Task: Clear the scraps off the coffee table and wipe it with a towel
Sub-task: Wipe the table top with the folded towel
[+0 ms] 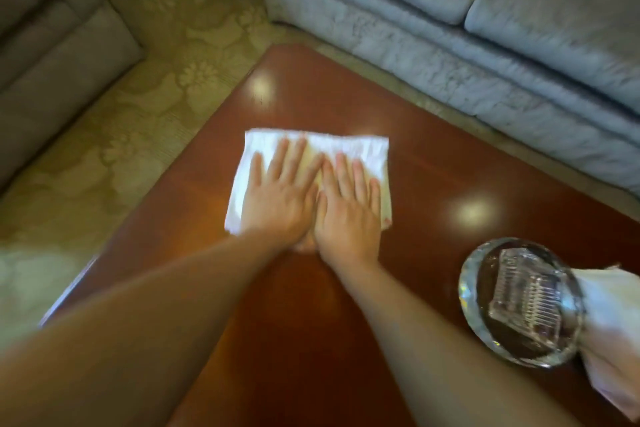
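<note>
- The towel [311, 180], white and folded, lies flat on the table [433, 177], toward the 10 o'clock corner of the visible top.
- The left hand [280, 198] is open, palm down, fingers spread, pressing the left half of the towel.
- The right hand [349, 208] is open too, palm down, on the right half; the thumbs meet at the towel's near edge.
- Neither hand grips anything; both hold the cloth by pressure alone.
- No scraps show on the visible top, so the step in hand appears to be wiping.
- A glass ashtray [523, 302] stands at 4 o'clock from the towel, well apart, with a tissue [609, 322] touching its right side.
- Keep both palms flat so the fold does not bunch or slip out.
- Wipe in straight overlapping passes, working from the 12 o'clock edge toward 6 o'clock.
- Stop each pass short of the ashtray; it is probably heavy and breakable. Lift it to wipe beneath, not push it.
- The tissue may count as scrap; remove it before finishing at 4 o'clock.
</note>
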